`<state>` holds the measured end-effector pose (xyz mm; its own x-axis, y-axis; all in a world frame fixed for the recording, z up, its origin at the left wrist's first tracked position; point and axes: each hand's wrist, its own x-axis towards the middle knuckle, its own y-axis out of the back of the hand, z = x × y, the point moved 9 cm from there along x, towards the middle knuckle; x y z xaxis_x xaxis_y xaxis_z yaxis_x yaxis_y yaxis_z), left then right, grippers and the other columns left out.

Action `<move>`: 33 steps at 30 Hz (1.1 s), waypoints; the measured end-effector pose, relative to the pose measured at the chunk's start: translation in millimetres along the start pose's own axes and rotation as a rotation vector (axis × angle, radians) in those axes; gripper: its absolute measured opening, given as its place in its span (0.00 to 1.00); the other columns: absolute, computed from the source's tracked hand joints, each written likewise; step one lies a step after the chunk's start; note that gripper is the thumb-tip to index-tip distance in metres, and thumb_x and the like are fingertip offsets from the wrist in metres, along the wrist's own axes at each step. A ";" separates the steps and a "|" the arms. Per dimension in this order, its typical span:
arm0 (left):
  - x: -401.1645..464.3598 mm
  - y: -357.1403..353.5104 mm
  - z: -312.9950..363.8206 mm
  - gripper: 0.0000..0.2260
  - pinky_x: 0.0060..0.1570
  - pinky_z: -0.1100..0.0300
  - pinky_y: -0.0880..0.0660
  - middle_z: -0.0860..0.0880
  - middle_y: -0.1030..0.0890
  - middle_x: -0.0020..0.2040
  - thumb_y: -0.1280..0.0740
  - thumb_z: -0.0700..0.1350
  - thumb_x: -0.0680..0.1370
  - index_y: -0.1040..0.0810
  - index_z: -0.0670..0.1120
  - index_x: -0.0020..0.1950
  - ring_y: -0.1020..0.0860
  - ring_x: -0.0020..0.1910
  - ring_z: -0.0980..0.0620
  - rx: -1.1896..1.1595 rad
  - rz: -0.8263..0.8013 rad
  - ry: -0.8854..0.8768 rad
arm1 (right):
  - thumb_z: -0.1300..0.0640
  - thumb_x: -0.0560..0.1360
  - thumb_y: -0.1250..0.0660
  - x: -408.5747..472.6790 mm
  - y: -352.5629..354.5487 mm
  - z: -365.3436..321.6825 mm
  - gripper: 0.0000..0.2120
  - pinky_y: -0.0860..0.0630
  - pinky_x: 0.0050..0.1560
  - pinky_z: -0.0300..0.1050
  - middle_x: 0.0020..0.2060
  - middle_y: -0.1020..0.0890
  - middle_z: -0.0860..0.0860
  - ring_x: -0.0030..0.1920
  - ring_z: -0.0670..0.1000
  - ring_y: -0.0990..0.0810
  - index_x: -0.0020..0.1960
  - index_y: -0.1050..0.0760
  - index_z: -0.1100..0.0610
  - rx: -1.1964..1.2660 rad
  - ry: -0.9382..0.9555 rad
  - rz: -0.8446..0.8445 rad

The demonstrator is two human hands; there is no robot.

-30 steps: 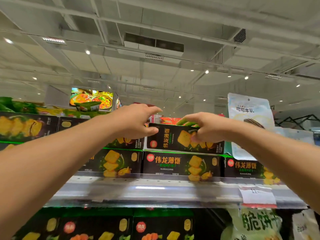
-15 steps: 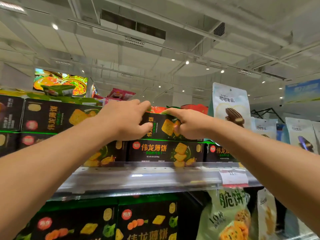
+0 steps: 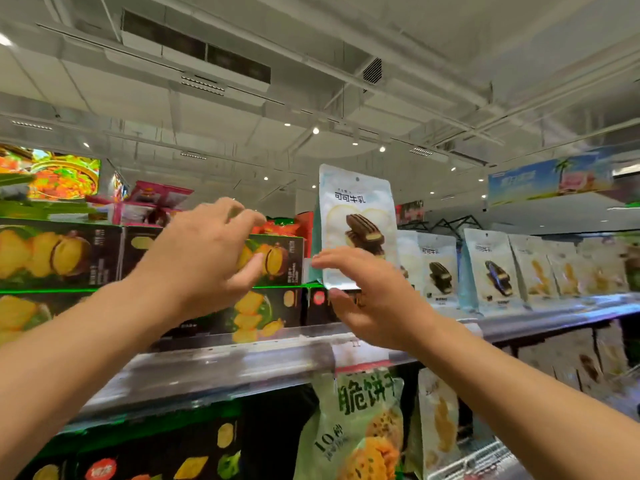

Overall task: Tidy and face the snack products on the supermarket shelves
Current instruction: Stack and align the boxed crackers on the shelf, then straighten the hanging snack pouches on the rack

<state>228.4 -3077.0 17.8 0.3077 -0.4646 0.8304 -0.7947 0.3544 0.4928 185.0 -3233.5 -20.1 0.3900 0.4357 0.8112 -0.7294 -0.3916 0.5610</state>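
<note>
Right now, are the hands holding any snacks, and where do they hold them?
The left hand grips the upper black cracker box at its top front edge. The right hand holds nothing.

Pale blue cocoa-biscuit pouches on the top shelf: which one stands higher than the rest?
The leftmost pouch, just above the right hand. It sits on top of a black box, so it rises well above the other pouches, which stand in a row on the shelf.
</note>
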 end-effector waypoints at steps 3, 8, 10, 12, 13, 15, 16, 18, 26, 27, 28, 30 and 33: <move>28.8 -11.1 42.1 0.22 0.59 0.46 0.28 0.47 0.24 0.60 0.39 0.58 0.76 0.27 0.48 0.66 0.26 0.59 0.47 -0.207 0.015 0.034 | 0.63 0.71 0.34 -27.6 44.4 53.6 0.15 0.29 0.55 0.33 0.52 0.18 0.49 0.51 0.44 0.22 0.58 0.22 0.58 0.019 -0.113 0.182; 75.4 -37.1 84.6 0.24 0.64 0.50 0.31 0.46 0.27 0.64 0.36 0.52 0.75 0.31 0.46 0.70 0.28 0.64 0.47 -0.325 0.086 0.122 | 0.54 0.73 0.32 -44.7 59.1 154.6 0.22 0.31 0.41 0.31 0.55 0.25 0.44 0.48 0.39 0.26 0.66 0.32 0.50 0.087 -0.456 0.157; 87.7 -48.4 90.1 0.28 0.66 0.52 0.35 0.44 0.31 0.67 0.34 0.51 0.74 0.35 0.45 0.73 0.32 0.67 0.46 -0.319 0.093 0.185 | 0.51 0.73 0.32 -45.7 49.5 180.9 0.26 0.27 0.44 0.35 0.60 0.26 0.46 0.49 0.40 0.25 0.69 0.35 0.50 0.191 -0.536 0.099; 97.5 -49.5 85.9 0.30 0.65 0.51 0.37 0.42 0.35 0.67 0.31 0.49 0.73 0.36 0.45 0.73 0.35 0.67 0.43 -0.313 0.152 0.287 | 0.48 0.73 0.31 -44.6 33.0 198.5 0.31 0.23 0.51 0.44 0.65 0.28 0.48 0.55 0.46 0.23 0.73 0.38 0.50 0.346 -0.609 0.032; 102.3 -47.4 81.1 0.31 0.65 0.50 0.37 0.41 0.35 0.66 0.31 0.48 0.72 0.36 0.45 0.73 0.36 0.67 0.41 -0.293 0.186 0.341 | 0.47 0.73 0.30 -43.2 23.9 204.6 0.33 0.23 0.53 0.47 0.67 0.29 0.49 0.58 0.48 0.24 0.74 0.39 0.49 0.432 -0.637 0.001; 113.0 -46.5 67.7 0.33 0.65 0.49 0.36 0.39 0.35 0.67 0.30 0.48 0.72 0.39 0.46 0.74 0.35 0.66 0.40 -0.272 0.194 0.455 | 0.46 0.71 0.28 -38.1 7.2 212.1 0.38 0.23 0.49 0.44 0.67 0.29 0.50 0.60 0.50 0.25 0.75 0.42 0.49 0.594 -0.664 -0.057; 118.0 -48.8 60.0 0.34 0.65 0.50 0.34 0.39 0.34 0.68 0.30 0.48 0.73 0.41 0.46 0.75 0.34 0.67 0.40 -0.311 0.168 0.512 | 0.45 0.70 0.26 -35.3 -0.5 214.2 0.40 0.23 0.45 0.41 0.65 0.27 0.50 0.58 0.49 0.24 0.75 0.42 0.49 0.663 -0.667 -0.092; 125.6 -53.6 47.4 0.37 0.60 0.50 0.29 0.39 0.31 0.69 0.29 0.47 0.73 0.45 0.48 0.77 0.30 0.64 0.42 -0.471 0.129 0.621 | 0.45 0.68 0.24 -30.5 -12.8 216.0 0.40 0.25 0.38 0.36 0.57 0.22 0.47 0.52 0.45 0.21 0.73 0.42 0.49 0.772 -0.664 -0.145; 154.5 -31.9 63.2 0.17 0.31 0.64 0.27 0.46 0.20 0.46 0.27 0.36 0.72 0.25 0.46 0.59 0.24 0.37 0.54 -0.748 0.294 0.563 | 0.54 0.65 0.20 -25.4 3.4 232.2 0.25 0.22 0.37 0.35 0.49 0.17 0.45 0.44 0.42 0.17 0.55 0.29 0.44 0.817 -0.550 -0.025; 159.6 -28.1 71.4 0.16 0.33 0.63 0.25 0.45 0.19 0.47 0.27 0.35 0.72 0.25 0.46 0.56 0.21 0.39 0.53 -0.786 0.287 0.522 | 0.53 0.65 0.20 -27.7 13.5 236.7 0.25 0.20 0.39 0.38 0.50 0.18 0.47 0.45 0.44 0.17 0.56 0.29 0.44 0.784 -0.544 -0.004; 165.6 -25.9 80.9 0.16 0.35 0.61 0.23 0.44 0.19 0.48 0.27 0.34 0.71 0.25 0.46 0.55 0.20 0.43 0.51 -0.822 0.273 0.475 | 0.53 0.65 0.20 -31.2 25.5 241.7 0.27 0.18 0.42 0.43 0.51 0.18 0.47 0.46 0.46 0.17 0.57 0.30 0.45 0.736 -0.544 0.013; 178.1 -23.9 101.5 0.15 0.41 0.58 0.20 0.43 0.19 0.50 0.27 0.34 0.71 0.25 0.46 0.52 0.19 0.48 0.48 -0.876 0.251 0.389 | 0.54 0.64 0.20 -39.6 52.9 255.5 0.30 0.18 0.45 0.43 0.53 0.19 0.47 0.48 0.46 0.18 0.61 0.31 0.48 0.637 -0.547 0.056; 190.3 -23.8 133.0 0.14 0.49 0.48 0.19 0.42 0.18 0.49 0.25 0.34 0.70 0.25 0.48 0.46 0.18 0.50 0.46 -0.937 0.249 0.278 | 0.58 0.63 0.20 -55.9 94.3 276.1 0.29 0.20 0.38 0.36 0.51 0.19 0.45 0.47 0.43 0.18 0.58 0.30 0.46 0.531 -0.567 0.138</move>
<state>236.3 -3281.8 129.5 0.3950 -0.1267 0.9099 -0.1584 0.9662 0.2033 249.7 -3518.5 33.0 0.6472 -0.0691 0.7592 -0.4817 -0.8089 0.3370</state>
